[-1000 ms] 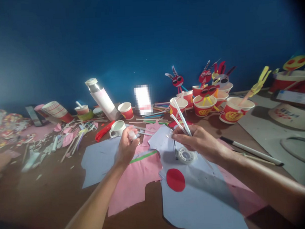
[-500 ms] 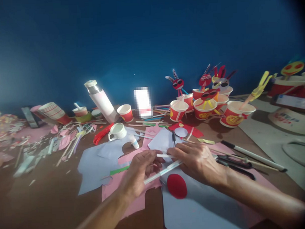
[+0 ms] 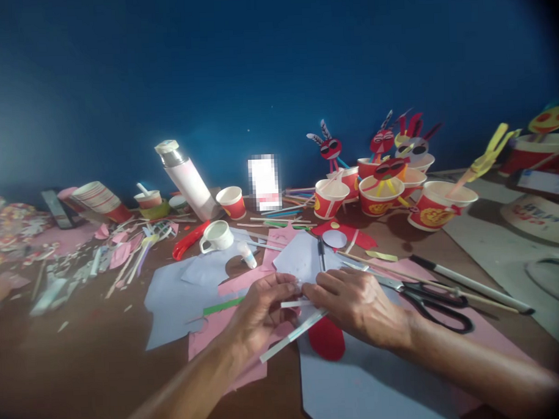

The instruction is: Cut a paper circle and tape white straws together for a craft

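My right hand (image 3: 356,301) is closed on a long white strip (image 3: 293,334), which slants down to the left from under its fingers and has a glossy bluish middle. A shorter white strip end (image 3: 294,304) juts from the same hand toward my left palm. My left hand (image 3: 264,305) is closed, thumb and index fingertip pinched against the right fingertips; what lies in that pinch is too small to make out. Below the hands a red paper oval (image 3: 327,341) rests on light blue paper (image 3: 359,378). Pink paper (image 3: 243,357) lies under my left hand.
Black-handled scissors (image 3: 429,299), a white stick (image 3: 475,285) and a pen (image 3: 321,254) surround my right hand. A mug (image 3: 217,236), glue bottle (image 3: 247,255) and leaning thermos (image 3: 189,182) stand beyond. Red paper cups (image 3: 382,197) with paper figures line the back right; scraps (image 3: 120,252) litter the left.
The fingertips of both hands have come together, and the short strip end now shows below them. The long strip has swung lower at its left end. More of the scissors shows.
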Motion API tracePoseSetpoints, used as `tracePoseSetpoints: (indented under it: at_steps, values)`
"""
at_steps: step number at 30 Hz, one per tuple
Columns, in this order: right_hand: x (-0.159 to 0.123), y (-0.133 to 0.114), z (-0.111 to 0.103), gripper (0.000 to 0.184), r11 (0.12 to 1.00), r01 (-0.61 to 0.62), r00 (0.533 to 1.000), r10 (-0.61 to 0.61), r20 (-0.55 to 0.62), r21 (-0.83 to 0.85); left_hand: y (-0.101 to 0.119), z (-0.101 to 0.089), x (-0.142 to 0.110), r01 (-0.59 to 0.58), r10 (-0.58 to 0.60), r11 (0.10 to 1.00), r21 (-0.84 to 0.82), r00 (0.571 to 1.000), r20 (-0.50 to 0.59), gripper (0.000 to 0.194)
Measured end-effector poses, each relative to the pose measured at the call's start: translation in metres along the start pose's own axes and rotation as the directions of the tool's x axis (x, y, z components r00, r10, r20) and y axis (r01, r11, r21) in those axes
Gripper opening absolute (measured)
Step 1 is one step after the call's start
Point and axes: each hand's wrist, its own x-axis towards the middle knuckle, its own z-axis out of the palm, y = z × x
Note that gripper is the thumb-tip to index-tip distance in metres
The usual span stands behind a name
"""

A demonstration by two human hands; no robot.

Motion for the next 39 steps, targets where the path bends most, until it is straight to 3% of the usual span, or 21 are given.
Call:
tracePoseSetpoints:
  at_steps: [7, 13, 17, 21, 26, 29, 34, 39]
  values:
    - [0.001, -0.003, 0.004, 0.02, 0.996, -0.006, 0.999, 0.003, 0.037, 0.089, -0.004, 0.003, 0.0, -0.117, 0.12, 0.991, 0.069, 0.992, -0.04, 0.008]
    - [0.002, -0.002, -0.004, 0.019, 0.897, -0.22, 0.973, 0.174, 0.149, 0.385, -0.004, 0.002, 0.001, -0.238, 0.244, 0.958, 0.16, 0.97, -0.018, 0.016]
    - [0.007, 0.001, -0.016, 0.025, 0.705, -0.436, 0.897, 0.284, 0.34, 0.559, -0.001, 0.001, -0.001, -0.35, 0.363, 0.908, 0.23, 0.932, -0.011, 0.02]
    - [0.014, 0.009, -0.025, 0.033, 0.525, -0.579, 0.815, 0.368, 0.448, 0.623, 0.0, -0.002, -0.004, -0.408, 0.42, 0.868, 0.284, 0.907, 0.019, 0.016]
    - [0.019, 0.017, -0.034, 0.043, 0.41, -0.682, 0.725, 0.262, 0.637, 0.606, 0.002, -0.003, -0.007, -0.383, 0.396, 0.857, 0.344, 0.917, 0.033, 0.018]
    - [0.018, 0.018, -0.033, 0.04, 0.409, -0.692, 0.71, 0.241, 0.662, 0.594, 0.003, -0.002, -0.009, -0.405, 0.414, 0.85, 0.336, 0.909, 0.049, 0.019]
    - [0.016, 0.015, -0.029, 0.028, 0.53, -0.626, 0.757, 0.237, 0.609, 0.572, 0.004, 0.002, -0.013, -0.379, 0.391, 0.861, 0.341, 0.92, 0.036, 0.015]
    - [0.019, 0.013, -0.032, 0.026, 0.566, -0.616, 0.762, 0.251, 0.596, 0.549, 0.002, 0.003, -0.014, -0.411, 0.413, 0.854, 0.32, 0.908, 0.063, 0.017]
